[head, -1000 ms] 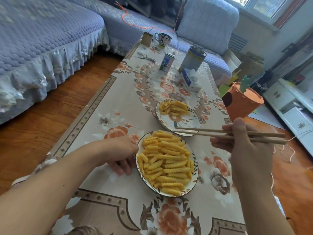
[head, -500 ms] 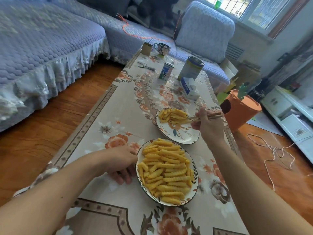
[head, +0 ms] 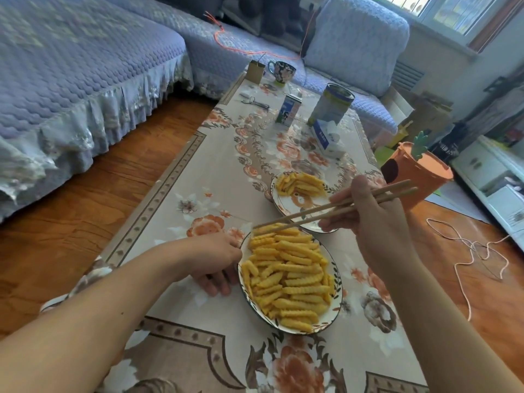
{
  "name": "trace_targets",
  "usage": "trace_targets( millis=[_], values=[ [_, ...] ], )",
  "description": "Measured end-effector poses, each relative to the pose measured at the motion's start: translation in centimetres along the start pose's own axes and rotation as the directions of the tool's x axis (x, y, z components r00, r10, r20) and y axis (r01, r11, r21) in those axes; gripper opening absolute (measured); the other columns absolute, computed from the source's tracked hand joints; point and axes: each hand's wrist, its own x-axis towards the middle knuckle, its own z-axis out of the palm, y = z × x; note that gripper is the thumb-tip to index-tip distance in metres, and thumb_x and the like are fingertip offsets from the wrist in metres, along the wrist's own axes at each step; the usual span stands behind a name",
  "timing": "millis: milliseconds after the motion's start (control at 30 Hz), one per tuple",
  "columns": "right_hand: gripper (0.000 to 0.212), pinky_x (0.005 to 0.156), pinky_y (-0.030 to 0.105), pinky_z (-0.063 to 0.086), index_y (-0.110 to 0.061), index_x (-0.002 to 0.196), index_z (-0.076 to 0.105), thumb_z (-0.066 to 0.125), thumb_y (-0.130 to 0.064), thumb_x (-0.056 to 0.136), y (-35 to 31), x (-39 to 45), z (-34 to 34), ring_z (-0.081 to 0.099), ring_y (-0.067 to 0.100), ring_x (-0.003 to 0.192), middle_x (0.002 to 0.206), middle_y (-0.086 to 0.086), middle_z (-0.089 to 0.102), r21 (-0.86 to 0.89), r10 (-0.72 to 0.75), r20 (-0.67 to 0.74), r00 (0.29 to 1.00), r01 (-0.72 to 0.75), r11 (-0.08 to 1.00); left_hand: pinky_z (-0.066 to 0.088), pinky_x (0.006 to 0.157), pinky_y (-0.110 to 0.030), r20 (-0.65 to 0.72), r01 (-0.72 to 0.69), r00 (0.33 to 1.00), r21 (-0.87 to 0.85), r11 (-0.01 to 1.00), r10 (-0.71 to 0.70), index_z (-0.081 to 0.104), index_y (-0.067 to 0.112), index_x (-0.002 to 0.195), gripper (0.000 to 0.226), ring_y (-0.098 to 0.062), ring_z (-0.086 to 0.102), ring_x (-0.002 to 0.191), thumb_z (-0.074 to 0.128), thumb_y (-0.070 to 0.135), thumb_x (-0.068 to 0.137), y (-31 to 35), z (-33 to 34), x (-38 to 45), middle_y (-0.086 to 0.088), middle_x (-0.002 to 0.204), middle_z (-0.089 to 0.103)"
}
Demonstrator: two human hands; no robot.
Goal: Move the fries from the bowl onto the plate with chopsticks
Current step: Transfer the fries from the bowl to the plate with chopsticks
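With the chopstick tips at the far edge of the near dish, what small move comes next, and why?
Probably lower the chopsticks a little and close the tips on one fry at the far edge of the bowl. The right hand holds them with the tips just over that edge, seemingly gripping nothing, the left hand rests against the rim, and the plate beyond has room.

This is a home living room. A low table (head: pixel 175 199) under a floral cloth runs toward 12 o'clock, with a quilted sofa (head: pixel 85 66) at 10 o'clock, a window (head: pixel 453 12) at 1 o'clock, a mug (head: pixel 282 70) at the far end and wooden flooring (head: pixel 71 217).
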Motion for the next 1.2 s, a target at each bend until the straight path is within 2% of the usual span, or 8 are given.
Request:
trace_targets(
  millis=[233,367,533,700,800,967,1067,1200],
  values=[
    [0.050,0.057,0.035,0.060,0.003,0.084,0.067,0.049,-0.042,0.095,1.0,-0.4,0.6,0.068,0.033,0.056,0.064,0.018,0.066,-0.001,0.058,0.166,0.984,-0.059,0.998,0.061,0.063,-0.036,0.020,-0.016,1.000,-0.045,0.999,0.017,0.069,0.014,0.108,0.025,-0.027,0.075,0.069,0.053,0.018,0.090,-0.2,-0.3,-0.6,-0.010,0.081,0.075],
    [0.048,0.061,0.044,0.060,0.002,0.084,0.069,0.051,-0.041,0.096,1.1,0.1,-0.7,0.067,0.036,0.058,0.067,0.022,0.066,-0.055,0.036,0.108,0.994,-0.030,0.998,0.059,0.060,-0.034,-0.001,0.006,1.000,-0.058,0.998,-0.006,0.069,0.013,0.109,0.034,-0.028,0.073,0.067,0.039,0.004,0.095,-0.5,-0.5,-0.1,-0.010,0.078,0.075],
    [0.045,0.061,0.044,0.061,-0.001,0.082,0.070,0.055,-0.043,0.089,0.1,0.6,-1.6,0.068,0.034,0.056,0.067,0.021,0.068,-0.009,-0.009,-0.062,0.998,0.009,1.000,0.061,0.062,-0.036,0.007,0.008,1.000,-0.041,0.999,-0.008,0.070,0.015,0.107,0.036,-0.027,0.074,0.067,0.039,0.003,0.094,-0.3,-0.4,0.1,-0.009,0.076,0.075],
    [0.051,0.057,0.041,0.062,0.007,0.084,0.064,0.050,-0.041,0.091,0.3,-1.7,0.4,0.069,0.034,0.055,0.065,0.029,0.065,-0.069,0.012,0.098,0.995,-0.005,0.998,0.062,0.066,-0.040,0.015,0.024,1.000,-0.033,0.999,-0.024,0.073,0.013,0.105,0.039,-0.028,0.074,0.067,0.038,-0.001,0.093,0.0,-0.6,0.1,-0.011,0.078,0.076],
    [0.049,0.057,0.041,0.063,0.006,0.084,0.064,0.051,-0.041,0.093,1.1,-2.2,1.3,0.070,0.032,0.054,0.063,0.026,0.066,-0.073,0.012,0.116,0.993,-0.003,0.997,0.064,0.069,-0.042,0.015,0.040,0.999,-0.052,0.998,-0.039,0.071,0.007,0.106,0.041,-0.029,0.073,0.066,0.035,-0.005,0.091,-0.1,-0.7,0.0,-0.013,0.081,0.076],
    [0.046,0.055,0.038,0.062,0.004,0.083,0.065,0.053,-0.038,0.094,1.1,-1.8,0.8,0.069,0.032,0.053,0.062,0.027,0.065,-0.044,0.028,0.056,0.998,-0.026,0.999,0.063,0.069,-0.042,-0.002,0.041,0.999,-0.073,0.997,-0.041,0.068,0.002,0.107,0.039,-0.028,0.071,0.065,0.033,-0.005,0.091,-0.4,-0.6,-0.1,-0.016,0.085,0.075],
    [0.039,0.056,0.042,0.062,0.003,0.084,0.067,0.053,-0.027,0.102,0.7,-1.0,0.0,0.069,0.034,0.054,0.063,0.021,0.068,-0.051,0.031,0.013,0.999,-0.031,0.998,0.063,0.067,-0.039,-0.002,0.041,0.999,-0.060,0.997,-0.041,0.069,0.003,0.108,0.042,-0.026,0.071,0.065,0.032,-0.004,0.090,-0.4,-0.5,-0.1,-0.015,0.084,0.075],
    [0.035,0.060,0.042,0.064,-0.001,0.085,0.068,0.053,-0.023,0.106,1.4,2.5,-1.6,0.070,0.027,0.054,0.065,0.014,0.071,-0.046,0.001,-0.186,0.983,-0.009,0.999,0.062,0.065,-0.038,-0.004,0.033,0.999,-0.022,0.999,-0.033,0.070,0.008,0.105,0.042,-0.024,0.071,0.063,0.033,-0.004,0.090,-0.2,-0.1,0.0,-0.010,0.079,0.075]
  ],
)
